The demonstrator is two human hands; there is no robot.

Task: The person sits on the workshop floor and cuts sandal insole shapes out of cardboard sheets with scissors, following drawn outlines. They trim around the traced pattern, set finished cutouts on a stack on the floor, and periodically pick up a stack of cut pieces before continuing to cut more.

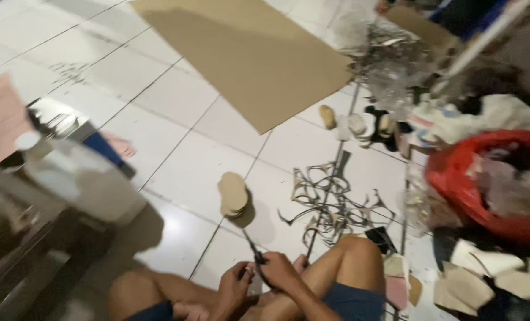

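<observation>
**Kid:** Knees come first, right at the bottom, bent and bare. What is the person sitting on?

**Friend:** On the floor (176, 119). It has big white tiles.

**Kid:** What is the biggest thing on it?

**Friend:** That flat brown cardboard sheet (247, 53), far up the floor, well apart from the hands.

**Kid:** And the red thing?

**Friend:** That is a red bag (455, 178) on the right, stuffed with bits. Pale cut pieces lie below it.

**Kid:** What is the curly mess in the middle?

**Friend:** Thin cardboard scraps (330, 202), all loops and strips, just above the right knee.

**Kid:** What about the small round pile?

**Friend:** It is a stack of foot-shaped cardboard pieces (233, 194), lying on the floor near the scraps.

**Kid:** What do the hands do?

**Friend:** They are between the knees. The right hand (280, 272) is closed around the scissors (254, 252). The blades point up toward the stack. The left hand (235, 285) is curled close beside the scissors, touching the right hand. I cannot tell if it grips anything.
</observation>
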